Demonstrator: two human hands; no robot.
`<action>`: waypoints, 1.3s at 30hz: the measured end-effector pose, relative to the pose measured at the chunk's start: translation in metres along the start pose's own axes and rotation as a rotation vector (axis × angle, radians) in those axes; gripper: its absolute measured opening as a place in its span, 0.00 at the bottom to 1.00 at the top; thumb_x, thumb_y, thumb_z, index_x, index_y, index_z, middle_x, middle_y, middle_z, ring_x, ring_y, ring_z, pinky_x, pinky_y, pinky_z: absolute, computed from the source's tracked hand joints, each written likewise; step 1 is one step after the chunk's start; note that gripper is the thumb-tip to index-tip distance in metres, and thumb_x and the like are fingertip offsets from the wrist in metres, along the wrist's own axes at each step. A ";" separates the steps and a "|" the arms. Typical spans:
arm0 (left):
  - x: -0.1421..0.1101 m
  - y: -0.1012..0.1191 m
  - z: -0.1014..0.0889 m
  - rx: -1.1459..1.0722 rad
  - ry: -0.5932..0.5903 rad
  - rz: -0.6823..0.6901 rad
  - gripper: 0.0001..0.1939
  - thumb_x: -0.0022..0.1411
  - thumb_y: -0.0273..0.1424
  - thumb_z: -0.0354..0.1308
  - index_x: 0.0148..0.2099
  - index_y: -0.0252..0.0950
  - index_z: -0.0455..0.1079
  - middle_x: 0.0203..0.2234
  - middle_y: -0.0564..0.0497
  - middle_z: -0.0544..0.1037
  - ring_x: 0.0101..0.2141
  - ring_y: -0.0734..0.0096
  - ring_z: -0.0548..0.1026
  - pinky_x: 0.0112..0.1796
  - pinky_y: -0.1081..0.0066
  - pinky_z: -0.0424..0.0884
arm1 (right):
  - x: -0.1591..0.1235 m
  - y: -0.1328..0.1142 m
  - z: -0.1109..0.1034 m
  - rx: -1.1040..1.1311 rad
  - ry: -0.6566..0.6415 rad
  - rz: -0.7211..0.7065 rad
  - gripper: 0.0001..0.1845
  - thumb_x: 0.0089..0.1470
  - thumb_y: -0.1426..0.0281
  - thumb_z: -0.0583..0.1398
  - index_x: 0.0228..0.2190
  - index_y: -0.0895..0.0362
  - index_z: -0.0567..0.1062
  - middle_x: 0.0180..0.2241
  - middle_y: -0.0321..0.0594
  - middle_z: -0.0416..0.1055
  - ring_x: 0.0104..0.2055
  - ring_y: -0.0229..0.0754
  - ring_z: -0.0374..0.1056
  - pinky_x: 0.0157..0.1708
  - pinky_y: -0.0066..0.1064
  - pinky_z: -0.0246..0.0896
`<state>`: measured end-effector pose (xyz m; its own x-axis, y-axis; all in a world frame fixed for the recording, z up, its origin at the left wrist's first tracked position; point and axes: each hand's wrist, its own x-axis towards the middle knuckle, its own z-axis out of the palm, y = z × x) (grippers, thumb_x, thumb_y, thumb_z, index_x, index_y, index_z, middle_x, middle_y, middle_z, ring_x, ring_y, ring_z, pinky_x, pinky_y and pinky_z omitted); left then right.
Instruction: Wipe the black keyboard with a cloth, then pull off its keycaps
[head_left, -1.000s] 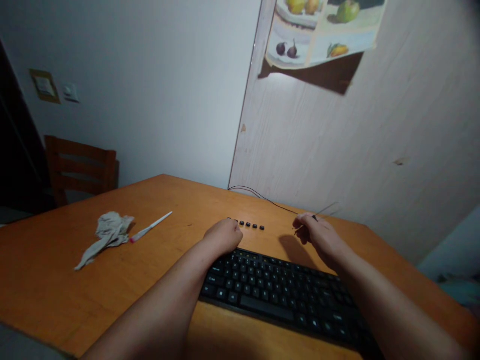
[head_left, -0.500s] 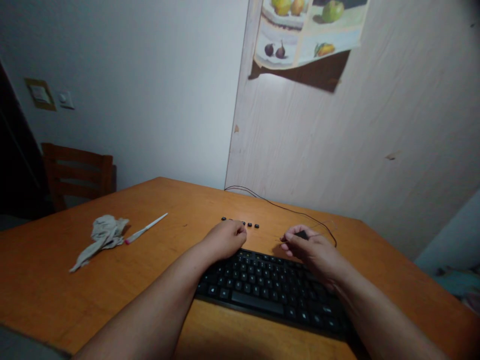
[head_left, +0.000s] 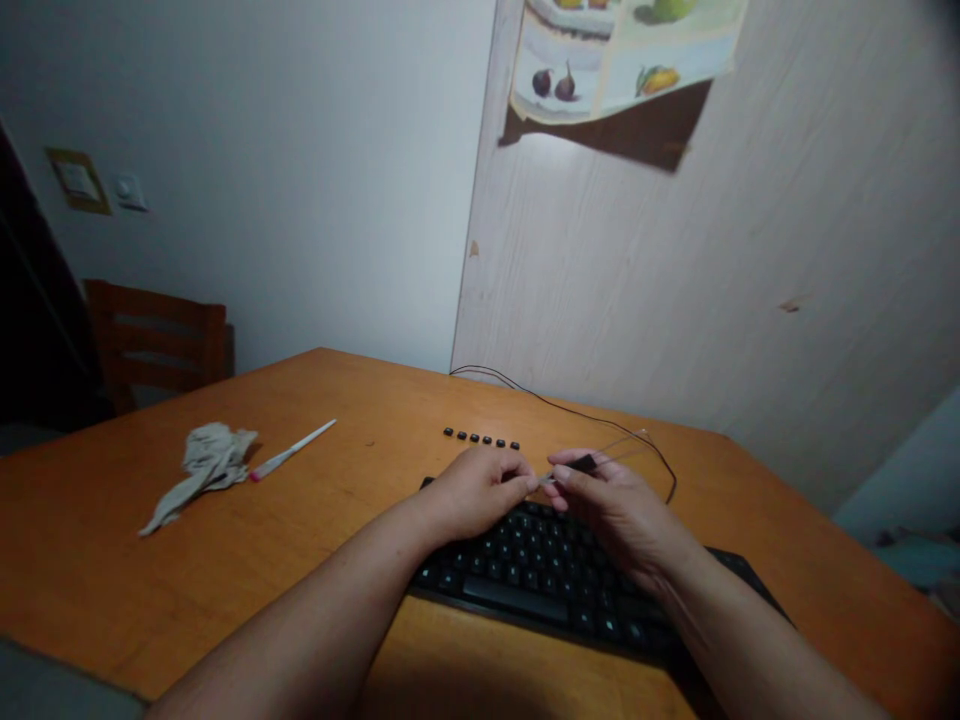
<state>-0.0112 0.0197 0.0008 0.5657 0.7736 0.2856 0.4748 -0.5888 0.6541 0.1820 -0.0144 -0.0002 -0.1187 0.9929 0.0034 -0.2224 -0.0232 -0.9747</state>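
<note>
A wire keycap puller with a black handle (head_left: 582, 464) is pinched in my right hand (head_left: 611, 500), above the back of a black keyboard (head_left: 517, 597). Its thin wires stick out towards the back right. My left hand (head_left: 484, 490) is closed, thumb against fingers, at the puller's left end; whatever lies between those fingertips is hidden. Both hands hover over the top rows and cover part of the keys. Behind the keyboard, several small black keycaps (head_left: 475, 438) lie in a row on the wooden table (head_left: 390, 400).
To the left lie a crumpled grey cloth (head_left: 215, 455) and a white stick with a pink end (head_left: 296, 449). A thin black cable (head_left: 577, 412) runs along the back of the table. A wooden chair (head_left: 161, 340) stands beyond the left edge, with walls behind.
My left hand has moved right, from near the keycap row to the puller's end, uncovering the whole row. My right hand has shifted slightly left, so the hands now meet.
</note>
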 end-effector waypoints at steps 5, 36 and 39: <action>0.003 -0.003 0.004 0.010 0.014 0.015 0.15 0.65 0.37 0.51 0.35 0.35 0.76 0.27 0.52 0.77 0.30 0.71 0.71 0.31 0.74 0.62 | 0.004 0.004 0.003 -0.051 0.082 -0.071 0.18 0.45 0.61 0.70 0.35 0.58 0.73 0.27 0.37 0.74 0.28 0.35 0.69 0.33 0.27 0.64; 0.004 -0.014 0.005 0.099 0.013 -0.122 0.11 0.59 0.31 0.51 0.36 0.36 0.75 0.32 0.49 0.79 0.34 0.66 0.74 0.34 0.71 0.67 | 0.011 0.016 -0.013 -0.727 -0.041 -0.202 0.15 0.56 0.56 0.59 0.34 0.55 0.74 0.24 0.33 0.68 0.23 0.37 0.62 0.23 0.28 0.58; 0.004 -0.015 0.006 0.096 0.011 -0.115 0.11 0.59 0.31 0.51 0.35 0.37 0.75 0.32 0.49 0.79 0.34 0.66 0.74 0.34 0.72 0.67 | 0.009 0.015 -0.012 -0.635 -0.056 -0.093 0.16 0.55 0.54 0.60 0.36 0.55 0.72 0.21 0.30 0.64 0.18 0.34 0.58 0.17 0.27 0.54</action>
<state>-0.0124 0.0309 -0.0120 0.4967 0.8395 0.2201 0.5990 -0.5151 0.6130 0.1888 -0.0044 -0.0171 -0.1807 0.9795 0.0890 0.3803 0.1530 -0.9121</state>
